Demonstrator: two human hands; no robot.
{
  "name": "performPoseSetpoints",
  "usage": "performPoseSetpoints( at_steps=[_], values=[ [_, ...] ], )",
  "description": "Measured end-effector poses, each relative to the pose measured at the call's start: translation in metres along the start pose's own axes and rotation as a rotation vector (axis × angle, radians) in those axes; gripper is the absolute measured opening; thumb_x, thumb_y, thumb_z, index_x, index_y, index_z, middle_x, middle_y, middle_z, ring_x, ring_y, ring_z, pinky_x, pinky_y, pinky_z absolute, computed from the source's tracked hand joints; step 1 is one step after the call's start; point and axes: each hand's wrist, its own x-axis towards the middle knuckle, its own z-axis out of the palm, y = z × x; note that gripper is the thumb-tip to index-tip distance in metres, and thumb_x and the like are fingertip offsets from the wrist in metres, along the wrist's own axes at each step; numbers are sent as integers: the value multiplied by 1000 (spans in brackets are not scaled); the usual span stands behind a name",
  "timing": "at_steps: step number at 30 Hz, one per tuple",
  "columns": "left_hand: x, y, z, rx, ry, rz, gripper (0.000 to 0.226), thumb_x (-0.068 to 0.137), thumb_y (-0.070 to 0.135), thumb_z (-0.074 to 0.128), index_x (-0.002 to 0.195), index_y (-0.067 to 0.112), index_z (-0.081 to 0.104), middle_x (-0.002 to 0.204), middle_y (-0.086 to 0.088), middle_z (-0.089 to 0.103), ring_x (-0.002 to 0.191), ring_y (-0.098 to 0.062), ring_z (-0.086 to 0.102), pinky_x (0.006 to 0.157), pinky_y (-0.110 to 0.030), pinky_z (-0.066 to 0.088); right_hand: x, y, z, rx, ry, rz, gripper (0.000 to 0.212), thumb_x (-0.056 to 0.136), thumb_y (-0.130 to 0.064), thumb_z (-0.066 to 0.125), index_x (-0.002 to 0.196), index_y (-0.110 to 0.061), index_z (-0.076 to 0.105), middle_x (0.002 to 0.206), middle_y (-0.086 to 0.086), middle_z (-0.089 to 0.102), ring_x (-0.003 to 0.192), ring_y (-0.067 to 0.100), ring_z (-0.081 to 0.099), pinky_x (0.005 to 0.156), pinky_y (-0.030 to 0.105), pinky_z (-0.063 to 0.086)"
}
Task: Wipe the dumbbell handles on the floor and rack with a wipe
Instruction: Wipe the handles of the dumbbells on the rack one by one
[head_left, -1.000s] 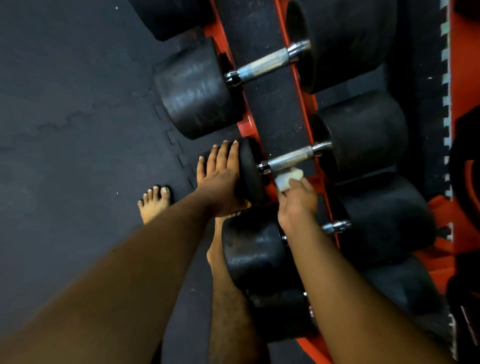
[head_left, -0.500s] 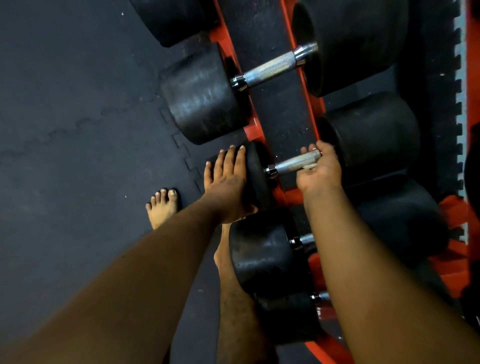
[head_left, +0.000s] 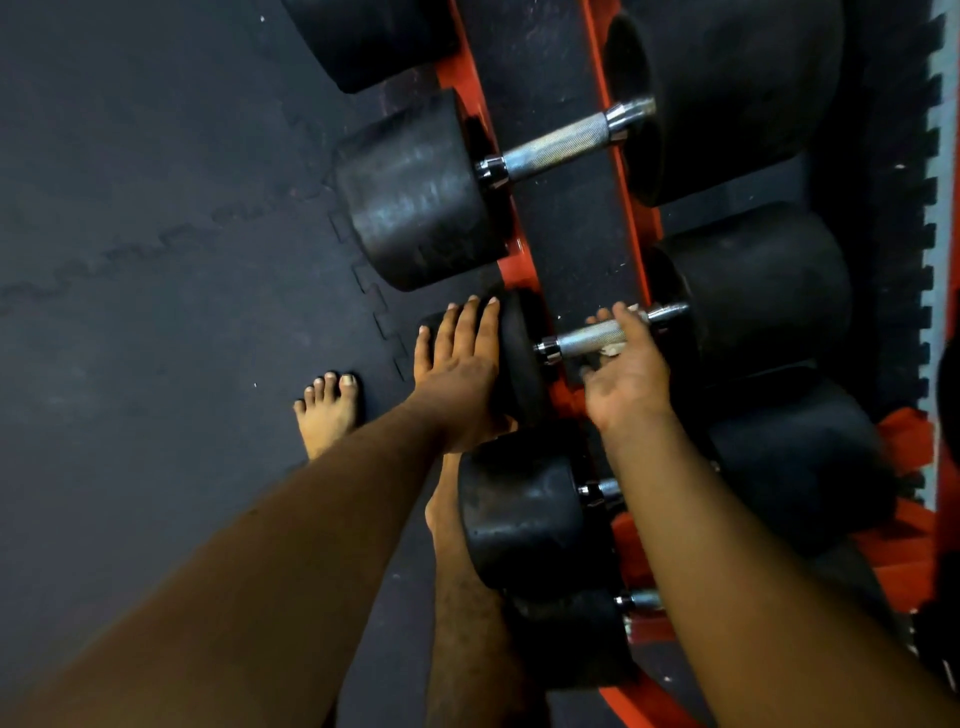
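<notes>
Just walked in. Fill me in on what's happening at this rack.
A person is cleaning dumbbells on an orange rack. The right hand is curled around a steel handle with a white wipe tucked against it. The left hand lies flat on that dumbbell's near weight head, steadying it. A bigger dumbbell's handle above is untouched.

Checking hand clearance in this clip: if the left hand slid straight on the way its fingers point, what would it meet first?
Probably the large black round weight of the next dumbbell up; the left hand lies flat on a smaller black weight, fingers pointing that way. Depth is unclear.
</notes>
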Motion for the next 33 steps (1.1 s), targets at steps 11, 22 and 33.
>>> performPoseSetpoints(
  at_steps=[11,22,33],
  values=[
    [0,1,-1,2,-2,-10,142,71,46,87,158,22,-23,167,-2,-24,152,-24,-26,123,-55,-10,0,16,13,-104,250,-132,29,89,-34,74,113,-20,64,109,2,71,101,21,70,90,39,56],
    [0,2,-1,13,11,-8,142,70,46,87,158,21,-21,167,-3,-23,153,-25,-24,124,-55,-9,-7,34,-2,-132,-58,-35,32,93,-44,67,116,-21,67,110,3,75,106,22,70,93,39,54],
    [0,2,0,21,6,-14,143,70,46,87,158,21,-22,167,-3,-23,153,-25,-24,124,-55,-9,-1,51,-12,-353,18,-100,33,91,-44,70,107,-15,67,106,7,75,102,23,70,91,40,57]
  ],
)
